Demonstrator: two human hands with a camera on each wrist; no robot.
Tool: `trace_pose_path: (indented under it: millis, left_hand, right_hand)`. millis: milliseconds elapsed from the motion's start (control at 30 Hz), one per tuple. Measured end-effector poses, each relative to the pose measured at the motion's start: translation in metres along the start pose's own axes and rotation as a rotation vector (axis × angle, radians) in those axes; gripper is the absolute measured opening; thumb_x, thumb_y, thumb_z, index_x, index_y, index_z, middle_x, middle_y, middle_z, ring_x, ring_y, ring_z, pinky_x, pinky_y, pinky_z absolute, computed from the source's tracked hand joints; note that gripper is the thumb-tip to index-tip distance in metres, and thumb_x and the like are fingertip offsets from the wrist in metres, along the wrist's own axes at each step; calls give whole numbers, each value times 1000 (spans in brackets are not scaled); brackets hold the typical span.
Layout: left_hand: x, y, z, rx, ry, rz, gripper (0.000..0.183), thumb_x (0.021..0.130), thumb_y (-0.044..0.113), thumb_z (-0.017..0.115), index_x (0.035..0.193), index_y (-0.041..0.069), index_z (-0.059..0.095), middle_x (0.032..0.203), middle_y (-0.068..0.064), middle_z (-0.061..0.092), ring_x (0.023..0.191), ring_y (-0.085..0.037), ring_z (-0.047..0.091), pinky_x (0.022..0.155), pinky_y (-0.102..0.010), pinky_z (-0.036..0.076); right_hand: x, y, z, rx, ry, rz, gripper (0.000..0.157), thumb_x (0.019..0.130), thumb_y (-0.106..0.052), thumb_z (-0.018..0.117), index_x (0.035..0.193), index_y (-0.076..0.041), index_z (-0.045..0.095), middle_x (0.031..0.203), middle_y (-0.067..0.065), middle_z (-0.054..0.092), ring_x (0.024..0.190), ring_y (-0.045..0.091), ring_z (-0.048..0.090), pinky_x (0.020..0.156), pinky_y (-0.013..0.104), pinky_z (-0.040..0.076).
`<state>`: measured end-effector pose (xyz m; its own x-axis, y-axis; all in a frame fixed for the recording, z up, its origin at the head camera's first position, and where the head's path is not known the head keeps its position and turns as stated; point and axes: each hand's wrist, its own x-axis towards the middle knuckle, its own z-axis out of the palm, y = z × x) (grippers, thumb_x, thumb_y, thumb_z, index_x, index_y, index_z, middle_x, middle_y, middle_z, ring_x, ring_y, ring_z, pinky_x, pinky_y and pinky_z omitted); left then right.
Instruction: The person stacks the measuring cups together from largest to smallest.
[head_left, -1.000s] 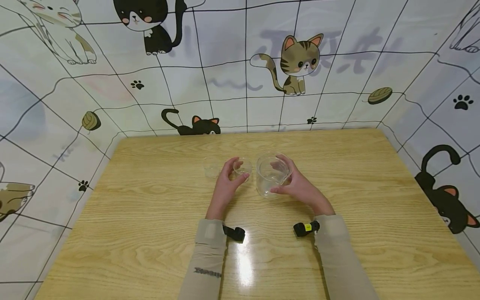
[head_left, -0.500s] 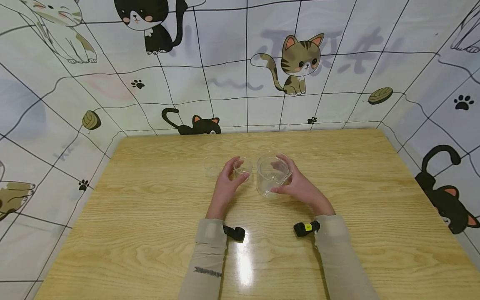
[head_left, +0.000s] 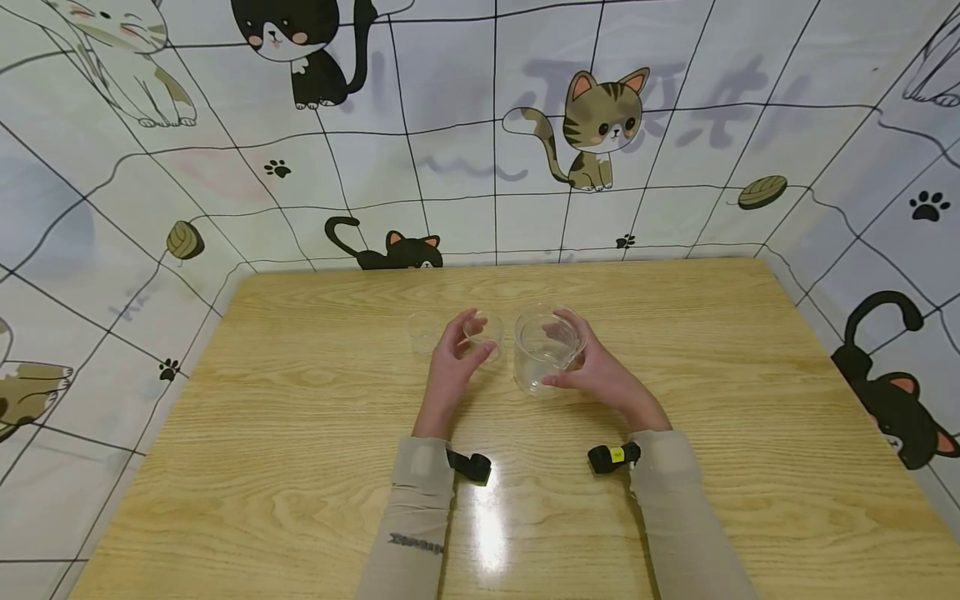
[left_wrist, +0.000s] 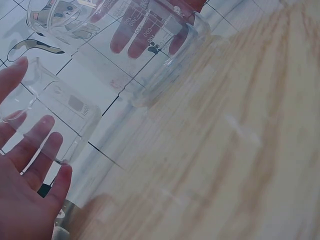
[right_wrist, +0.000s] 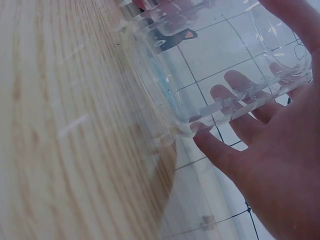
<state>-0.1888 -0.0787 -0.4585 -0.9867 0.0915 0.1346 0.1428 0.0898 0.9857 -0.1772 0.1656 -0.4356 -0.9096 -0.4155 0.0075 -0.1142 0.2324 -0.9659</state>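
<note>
L hand (head_left: 452, 357) is gripping the small glass (head_left: 490, 330), R hand (head_left: 596, 365) is gripping the big glass (head_left: 531, 367). Small one's just left of it, narrow gap btwn, rims up afaict.

A booth-like workspace; cat-print walls (head_left: 450, 158) line three sides of a wood-grain table (head_left: 277, 433).

Surface: table (head_left: 285, 492) with light wood grain, glossy, a bright reflection (head_left: 491, 529) showing at lower centre in the head view. White backdrop (head_left: 457, 87), ruled with thin black lines, stands behind the table and along both sides. Printed on backdrop: seated brown tabby (head_left: 594, 137) right of centre, black-and-white cat (head_left: 300, 42) further left, olive yarn balls (head_left: 762, 192), dark paw prints (head_left: 929, 207).
</note>
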Motion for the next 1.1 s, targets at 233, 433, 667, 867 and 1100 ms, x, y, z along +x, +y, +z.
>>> trace_pose_path:
  millis: [233, 433, 667, 867, 1100]
  left_hand:
    - [-3, 29, -1, -117, 10, 41, 54, 85, 17, 66, 134, 18, 44, 126, -14, 53, 119, -33, 47, 100, -46, 37]
    - [-3, 38, -1, -161, 4, 37, 53, 87, 15, 64, 135, 14, 43, 127, -16, 52, 118, -40, 46, 90, -33, 46]
    - [-8, 38, 1, -178, 12, 38, 50, 87, 15, 64, 133, 16, 44, 127, -18, 52, 117, -39, 46, 89, -28, 46]
    - [-14, 40, 1, -153, 39, 67, 50, 87, 16, 63, 133, 14, 45, 124, -17, 54, 116, -35, 48, 94, -30, 44]
    - [-17, 49, 2, -182, 54, 120, 48, 87, 9, 62, 132, 12, 45, 122, -21, 53, 115, -31, 50, 93, -28, 44]
  right_hand:
    - [2, -6, -4, 1, -2, -16, 97, 73, -16, 78, 143, -33, 13, 145, 8, 32, 136, 24, 28, 103, 51, 31]
    - [3, -8, -6, -15, 7, -21, 100, 73, -16, 78, 145, -28, 10, 145, 7, 32, 135, 27, 29, 104, 52, 29]
    - [0, -4, -4, -28, 7, -34, 101, 71, -17, 80, 145, -23, 11, 144, 8, 34, 134, 29, 30, 102, 52, 32]
    - [-4, -3, 1, -14, 4, -25, 99, 72, -14, 79, 145, -25, 13, 143, 5, 35, 134, 26, 31, 100, 50, 35]
    - [-8, -2, 2, -24, 14, -25, 98, 72, -10, 78, 145, -24, 13, 143, 4, 35, 134, 26, 31, 100, 51, 34]
